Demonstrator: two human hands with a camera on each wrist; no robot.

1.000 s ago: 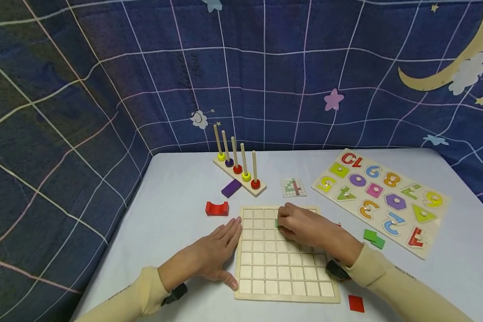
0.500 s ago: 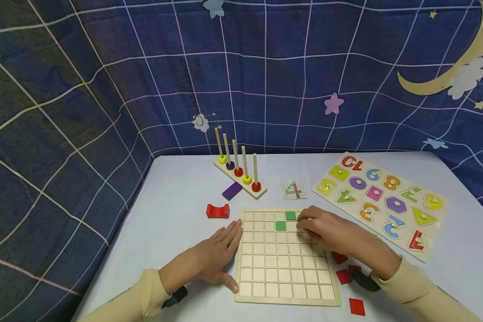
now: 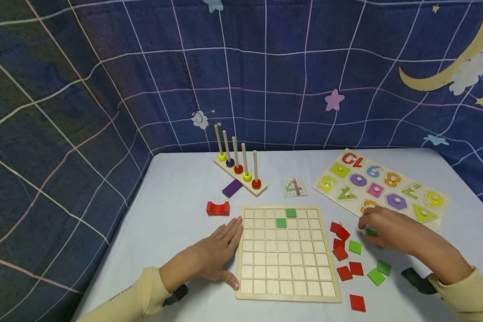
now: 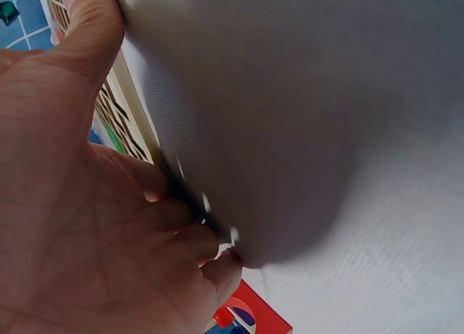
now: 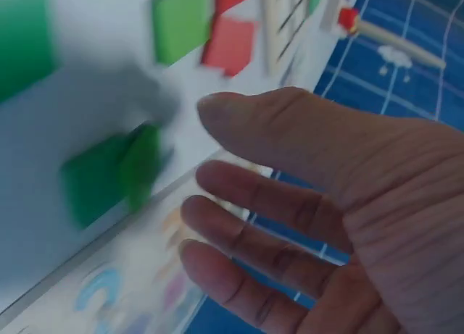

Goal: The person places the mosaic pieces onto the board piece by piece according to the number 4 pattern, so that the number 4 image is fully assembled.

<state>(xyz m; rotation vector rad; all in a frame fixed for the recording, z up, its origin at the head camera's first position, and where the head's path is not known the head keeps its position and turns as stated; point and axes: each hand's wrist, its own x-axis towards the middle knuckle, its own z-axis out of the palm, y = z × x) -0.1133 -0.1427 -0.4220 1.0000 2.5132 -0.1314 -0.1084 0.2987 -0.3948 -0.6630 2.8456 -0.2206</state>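
Observation:
My left hand (image 3: 213,252) lies flat, its fingers and thumb along the left edge of a wooden grid board (image 3: 271,259). Near the board's top, two green square tiles (image 3: 281,222) sit in separate cells, diagonal to each other. Over to the right, my right hand (image 3: 398,230) hovers above a green tile (image 3: 371,232) beside the number puzzle (image 3: 422,203). In the right wrist view its thumb (image 5: 275,124) and fingers are spread apart with nothing between them; two overlapping green tiles (image 5: 98,178) show beyond the fingertips.
Several red tiles (image 3: 344,273) and loose green tiles (image 3: 376,277) are scattered right of the board. Behind it lie a small pattern card (image 3: 294,188), a peg stand with rings (image 3: 249,185), a purple block (image 3: 231,188) and a red arch block (image 3: 218,209).
My right hand has left the grid board and moved right to the loose green tiles, uncovering two green tiles in the board's cells. The left hand has stayed in place.

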